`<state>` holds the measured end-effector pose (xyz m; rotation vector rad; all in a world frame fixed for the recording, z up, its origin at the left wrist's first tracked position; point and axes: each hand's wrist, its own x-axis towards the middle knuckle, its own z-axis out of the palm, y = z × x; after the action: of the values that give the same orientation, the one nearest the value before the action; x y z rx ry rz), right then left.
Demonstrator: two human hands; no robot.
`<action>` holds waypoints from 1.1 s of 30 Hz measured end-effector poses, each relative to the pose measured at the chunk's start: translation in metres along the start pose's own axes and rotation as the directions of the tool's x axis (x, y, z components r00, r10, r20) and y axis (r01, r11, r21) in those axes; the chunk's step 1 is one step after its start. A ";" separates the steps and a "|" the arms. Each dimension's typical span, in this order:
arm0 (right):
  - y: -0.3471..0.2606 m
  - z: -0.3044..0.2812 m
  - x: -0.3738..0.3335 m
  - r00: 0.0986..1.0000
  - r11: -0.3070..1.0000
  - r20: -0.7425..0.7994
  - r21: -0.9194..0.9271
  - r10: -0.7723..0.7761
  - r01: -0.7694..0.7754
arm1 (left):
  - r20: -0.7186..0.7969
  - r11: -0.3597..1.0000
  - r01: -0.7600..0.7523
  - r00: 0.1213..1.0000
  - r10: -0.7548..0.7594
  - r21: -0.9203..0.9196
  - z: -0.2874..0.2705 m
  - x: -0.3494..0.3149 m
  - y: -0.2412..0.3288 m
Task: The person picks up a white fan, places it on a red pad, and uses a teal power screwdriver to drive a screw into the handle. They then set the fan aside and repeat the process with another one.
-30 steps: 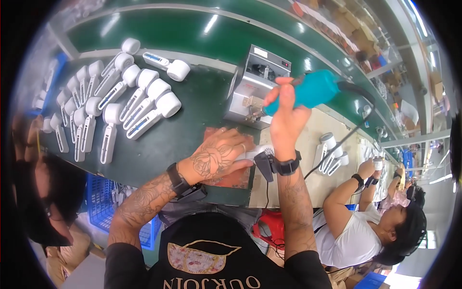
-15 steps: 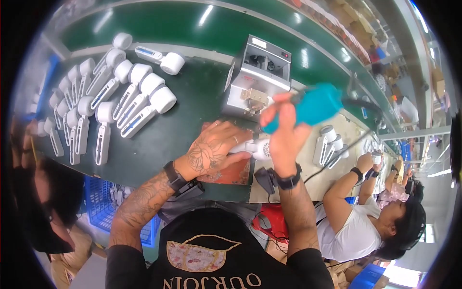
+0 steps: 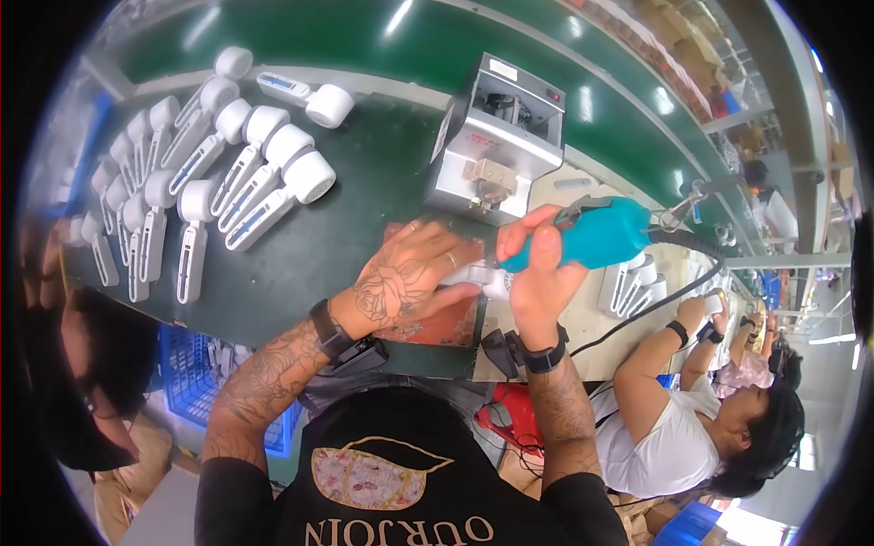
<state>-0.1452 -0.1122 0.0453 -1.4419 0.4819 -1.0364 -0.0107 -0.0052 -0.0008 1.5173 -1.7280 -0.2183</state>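
Note:
My left hand is closed around a white handheld fan, holding it down over a reddish-brown mat. The fan's head points right, and my fingers cover much of its handle. In my right hand is a teal electric screwdriver, gripped with the fingers wrapped about its front end. It lies tilted, its tip end just above the fan's head. My fingers hide the bit, so I cannot tell whether it touches the fan.
A grey screw feeder machine stands just beyond my hands. Several white fans lie in rows at the left, more at the right. A black cable hangs by the screwdriver. A co-worker sits at the right; a blue basket is below left.
My right hand has brought the screwdriver down closer to the fan's head. The left hand still holds the fan in about the same place.

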 end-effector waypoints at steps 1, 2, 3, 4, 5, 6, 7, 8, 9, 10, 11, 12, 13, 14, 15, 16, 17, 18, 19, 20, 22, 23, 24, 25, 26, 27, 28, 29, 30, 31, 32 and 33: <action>0.003 -0.002 0.001 0.999 0.999 0.007 0.026 -0.032 0.032 | 0.012 1.000 0.007 1.000 -0.007 0.010 0.000 0.001 0.001; 0.005 -0.003 0.001 0.998 0.997 0.010 0.050 -0.063 0.063 | 0.025 1.000 0.012 1.000 -0.013 0.017 0.001 0.002 0.001; 0.006 -0.003 0.000 0.998 0.997 0.009 0.050 -0.057 0.057 | 0.028 1.000 0.017 0.999 -0.018 0.015 0.002 0.001 0.000; 0.005 -0.003 0.000 0.999 0.998 0.010 0.040 -0.052 0.051 | 0.030 1.000 0.005 1.000 -0.005 0.016 0.004 0.001 -0.001; 0.004 -0.003 0.000 0.999 0.998 0.011 0.030 -0.049 0.049 | 0.030 1.000 -0.010 1.000 0.009 0.019 0.004 0.001 -0.001; 0.005 -0.002 0.001 0.999 0.998 0.010 0.031 -0.048 0.048 | 0.031 1.000 -0.009 0.999 0.008 0.019 0.004 0.001 -0.001; 0.005 0.000 0.001 0.999 0.998 0.006 0.033 -0.048 0.047 | 0.031 1.000 -0.001 1.000 0.000 0.030 0.002 0.000 0.000; 0.005 0.001 0.001 0.999 0.998 0.002 0.033 -0.049 0.049 | 0.029 0.999 0.005 1.000 -0.007 0.040 0.001 0.000 0.000; 0.006 0.001 0.001 0.999 0.998 0.003 0.032 -0.051 0.051 | 0.027 0.999 0.004 1.000 -0.005 0.040 0.001 0.001 0.001; 0.006 0.001 0.002 0.999 0.999 -0.007 0.031 -0.044 0.045 | 0.030 0.999 0.004 1.000 -0.005 0.043 0.000 0.001 0.001; 0.006 0.002 0.002 0.999 0.999 -0.016 0.031 -0.038 0.039 | 0.033 0.999 0.004 0.999 -0.006 0.047 -0.001 0.001 0.001; 0.005 0.002 0.002 0.999 0.999 -0.013 0.029 -0.042 0.043 | 0.028 0.999 0.002 1.000 -0.003 0.048 0.000 0.001 0.001; 0.003 0.001 0.002 0.999 1.000 -0.018 0.010 -0.027 0.027 | 0.028 0.999 -0.003 1.000 0.002 0.053 0.002 0.001 0.000; 0.001 0.002 0.004 1.000 1.000 -0.021 -0.006 -0.014 0.014 | 0.026 0.998 -0.008 1.000 0.007 0.062 0.003 0.001 -0.001; -0.002 0.003 0.007 1.000 1.000 -0.014 -0.004 -0.021 0.021 | 0.018 0.998 -0.010 1.000 0.009 0.069 0.002 0.001 -0.001; -0.007 0.006 0.010 0.999 0.997 -0.030 -0.074 -0.014 0.012 | 0.036 0.999 -0.001 0.999 -0.001 0.048 0.001 0.001 -0.001; -0.012 0.008 0.012 0.999 0.989 -0.052 -0.148 -0.007 -0.001 | 0.056 1.000 0.007 0.998 -0.009 0.021 0.001 0.001 0.000; -0.016 0.011 0.017 0.999 0.989 -0.049 -0.149 -0.012 0.005 | 0.051 1.000 0.004 0.999 -0.005 0.024 0.000 0.001 0.000; -0.019 0.014 0.027 0.995 0.985 -0.079 -0.163 -0.064 0.050 | 0.030 1.000 0.001 1.000 -0.002 0.025 -0.001 0.002 0.000; -0.017 0.018 0.037 0.988 0.981 -0.109 -0.173 -0.112 0.092 | 0.012 1.000 0.001 1.000 -0.002 0.029 -0.002 0.001 0.000; -0.012 0.023 0.053 0.983 0.980 -0.104 -0.152 -0.149 0.132 | 0.015 1.000 0.013 1.000 -0.013 0.002 -0.004 -0.001 0.003; -0.008 0.024 0.060 0.978 0.973 -0.090 -0.156 -0.187 0.172 | 0.016 0.999 0.027 1.000 -0.026 -0.023 -0.005 0.000 0.004; -0.004 0.024 0.064 0.971 0.964 -0.076 -0.161 -0.225 0.211 | 0.013 1.000 0.020 1.000 -0.020 -0.020 -0.005 0.001 0.004; 0.000 0.025 0.065 0.965 0.958 -0.074 -0.160 -0.250 0.236 | 0.014 1.000 0.007 1.000 -0.006 -0.031 -0.004 0.002 0.003; 0.005 0.023 0.065 0.965 0.958 -0.071 -0.157 -0.252 0.239 | 0.016 0.999 0.000 1.000 0.001 -0.039 -0.004 0.002 0.003; 0.010 0.021 0.065 0.967 0.961 -0.061 -0.140 -0.247 0.237 | 0.015 0.999 0.000 1.000 0.001 -0.036 -0.004 0.002 0.003; 0.013 0.019 0.064 0.969 0.964 -0.051 -0.124 -0.242 0.235 | 0.013 0.999 -0.006 1.000 0.007 -0.041 -0.004 0.004 0.005; 0.011 0.021 0.063 0.969 0.965 -0.052 -0.123 -0.240 0.233 | 0.014 0.999 -0.010 1.000 0.011 -0.047 -0.005 0.003 0.005; 0.008 0.022 0.062 0.977 0.973 -0.044 -0.114 -0.208 0.202 | 0.017 0.999 -0.009 1.000 0.010 -0.048 -0.005 0.002 0.004; 0.004 0.024 0.060 0.984 0.980 -0.036 -0.107 -0.174 0.170 | 0.004 0.999 -0.007 1.000 0.007 -0.037 -0.005 0.000 0.003; 0.000 0.026 0.055 0.984 0.980 -0.039 -0.111 -0.173 0.168 | -0.012 1.000 -0.005 1.000 0.005 -0.028 -0.005 -0.002 0.002; -0.003 0.027 0.047 0.992 0.996 -0.085 -0.041 -0.088 0.085 | -0.014 0.999 -0.006 1.000 0.005 -0.033 -0.005 -0.002 0.000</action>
<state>-0.0998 -0.1337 0.0661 -1.4661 0.5074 -1.1682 -0.0074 -0.0021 0.0012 1.4872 -1.7090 -0.2312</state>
